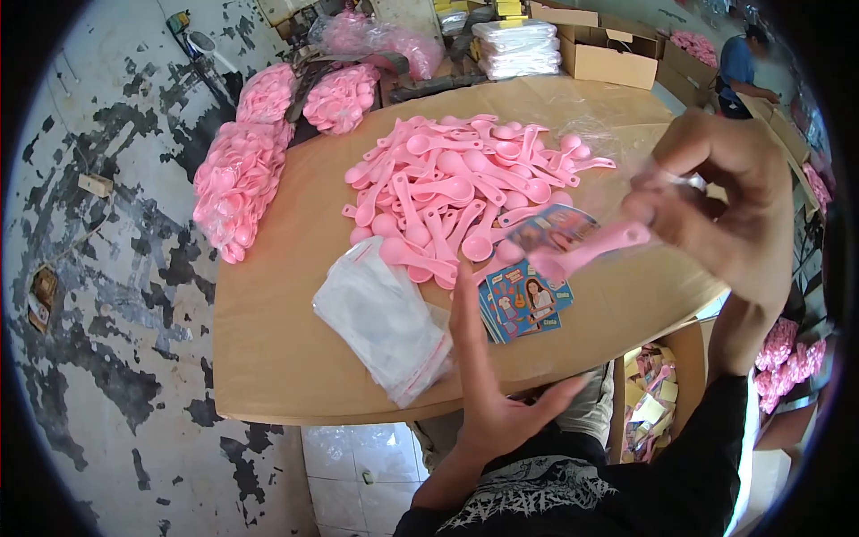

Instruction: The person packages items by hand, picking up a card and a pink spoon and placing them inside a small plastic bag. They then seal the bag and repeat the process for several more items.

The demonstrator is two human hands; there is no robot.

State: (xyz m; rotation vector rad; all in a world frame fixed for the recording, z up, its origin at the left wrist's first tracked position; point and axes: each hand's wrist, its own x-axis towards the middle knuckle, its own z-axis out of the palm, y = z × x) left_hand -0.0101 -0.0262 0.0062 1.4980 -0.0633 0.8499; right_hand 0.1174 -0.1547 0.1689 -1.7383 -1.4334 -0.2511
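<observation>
My right hand, raised over the right side of the table, pinches a clear plastic bag that holds a pink spoon and a printed card. Fingers spread and holding nothing, my left hand is at the table's front edge. Just beyond its fingertips lies a stack of blue printed cards. Left of that hand is a pile of clear plastic bags. A large heap of pink spoons covers the middle of the table.
Bagged pink spoons hang over the table's left edge. Cardboard boxes and stacked plastic packs stand behind. A box of packed items sits below the front right edge. Another person is at the far right.
</observation>
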